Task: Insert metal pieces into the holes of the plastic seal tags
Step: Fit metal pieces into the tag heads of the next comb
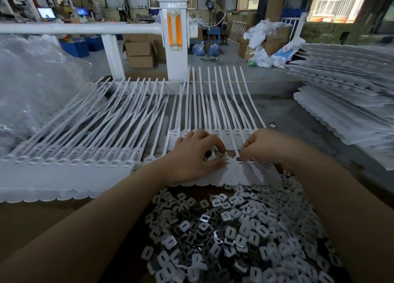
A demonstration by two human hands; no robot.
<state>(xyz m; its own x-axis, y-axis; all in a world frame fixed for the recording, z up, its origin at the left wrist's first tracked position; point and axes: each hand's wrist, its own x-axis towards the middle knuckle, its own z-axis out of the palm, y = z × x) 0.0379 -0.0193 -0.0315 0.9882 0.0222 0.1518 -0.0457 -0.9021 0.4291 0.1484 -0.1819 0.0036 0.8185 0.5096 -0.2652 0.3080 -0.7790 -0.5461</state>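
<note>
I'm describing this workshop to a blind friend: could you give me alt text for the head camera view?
Two bare hands work on a strip of white plastic seal tags: the left hand holds it down while the right hand pinches a small metal piece at a tag's hole. A heap of loose metal pieces lies nearer the person, and more tag strips lie to the left.

The brown table (38, 216) carries a heap of small metal pieces (234, 235) at its near edge. Just behind the heap lies a row of white seal tags (236, 176). Left of the heap is a longer sheet of tags (64, 176). Far right of the heap, more tag sheets are stacked (345, 116).
</note>
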